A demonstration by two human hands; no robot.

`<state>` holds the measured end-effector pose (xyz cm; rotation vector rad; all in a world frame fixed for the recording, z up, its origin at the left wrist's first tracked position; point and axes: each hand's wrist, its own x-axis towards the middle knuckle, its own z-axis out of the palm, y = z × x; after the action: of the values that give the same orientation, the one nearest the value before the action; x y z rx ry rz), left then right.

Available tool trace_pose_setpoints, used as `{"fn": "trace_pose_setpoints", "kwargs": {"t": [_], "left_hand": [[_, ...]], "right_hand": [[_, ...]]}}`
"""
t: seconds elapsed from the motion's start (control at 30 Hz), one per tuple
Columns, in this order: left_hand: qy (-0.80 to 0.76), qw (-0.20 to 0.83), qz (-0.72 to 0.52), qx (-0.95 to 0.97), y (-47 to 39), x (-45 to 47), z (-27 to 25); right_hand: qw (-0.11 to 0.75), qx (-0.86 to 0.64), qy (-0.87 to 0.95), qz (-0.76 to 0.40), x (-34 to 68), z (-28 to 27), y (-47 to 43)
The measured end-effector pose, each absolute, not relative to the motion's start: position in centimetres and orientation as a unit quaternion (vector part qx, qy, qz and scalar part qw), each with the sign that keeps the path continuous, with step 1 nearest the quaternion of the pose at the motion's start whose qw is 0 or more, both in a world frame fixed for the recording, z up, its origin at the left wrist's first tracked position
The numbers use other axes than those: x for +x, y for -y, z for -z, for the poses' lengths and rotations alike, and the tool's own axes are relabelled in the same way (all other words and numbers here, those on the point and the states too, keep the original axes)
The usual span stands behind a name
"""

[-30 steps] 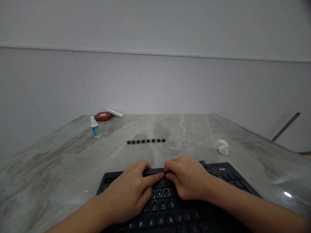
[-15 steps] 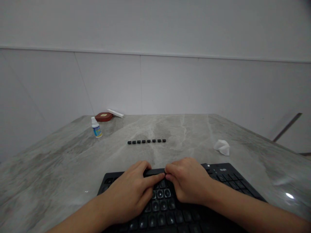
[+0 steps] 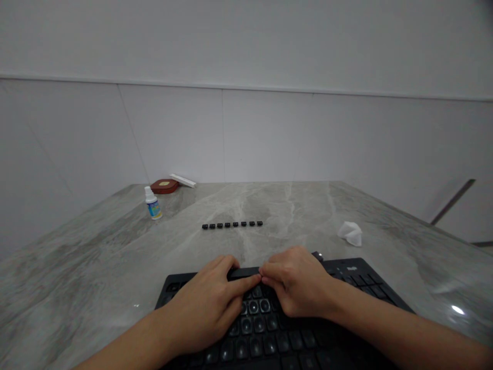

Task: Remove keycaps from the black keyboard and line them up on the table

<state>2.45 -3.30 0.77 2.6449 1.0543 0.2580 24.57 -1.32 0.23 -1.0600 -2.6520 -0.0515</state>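
Note:
A black keyboard lies before me at the bottom of the view, partly covered by both hands. My left hand grips its far edge with the curled fingers, while the index finger reaches right along the top row. My right hand is closed in a pinch at that same row, its fingertips meeting the left index fingertip. Whatever lies between the right fingertips is hidden. Just behind the right knuckles a small dark piece sticks up; I cannot tell what it is. Beyond the keyboard, several small black keycaps form a straight row.
On the grey marbled table, a small spray bottle stands at the left. Behind it are a reddish-brown case and a thin white box. A crumpled white tissue lies at the right. A pale wall closes off the back.
My right hand has shifted slightly left, and the keyboard's right end has moved a little up and left. The small dark piece behind the right hand shows more. My left hand stays put.

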Motion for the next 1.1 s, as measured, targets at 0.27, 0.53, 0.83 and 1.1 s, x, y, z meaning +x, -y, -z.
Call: {"fn": "trace_pose_setpoints", "kwargs": {"t": [0.27, 0.53, 0.83, 1.1], "left_hand": [[-0.368, 0.142, -0.088, 0.915, 3.34, 2.49, -0.83], [-0.371, 0.145, -0.098, 0.912, 3.30, 2.63, -0.90], [-0.370, 0.152, -0.106, 0.910, 3.48, 2.61, -0.95], [-0.369, 0.154, -0.109, 0.910, 3.29, 2.56, -0.78]], "right_hand": [[0.127, -0.365, 0.921, 0.048, 24.52, 0.11, 1.56], [0.157, -0.371, 0.915, -0.032, 25.01, -0.22, 1.15], [0.139, -0.382, 0.912, -0.062, 24.98, -0.60, 1.29], [0.135, -0.389, 0.909, -0.064, 24.95, -0.77, 1.28]]}}
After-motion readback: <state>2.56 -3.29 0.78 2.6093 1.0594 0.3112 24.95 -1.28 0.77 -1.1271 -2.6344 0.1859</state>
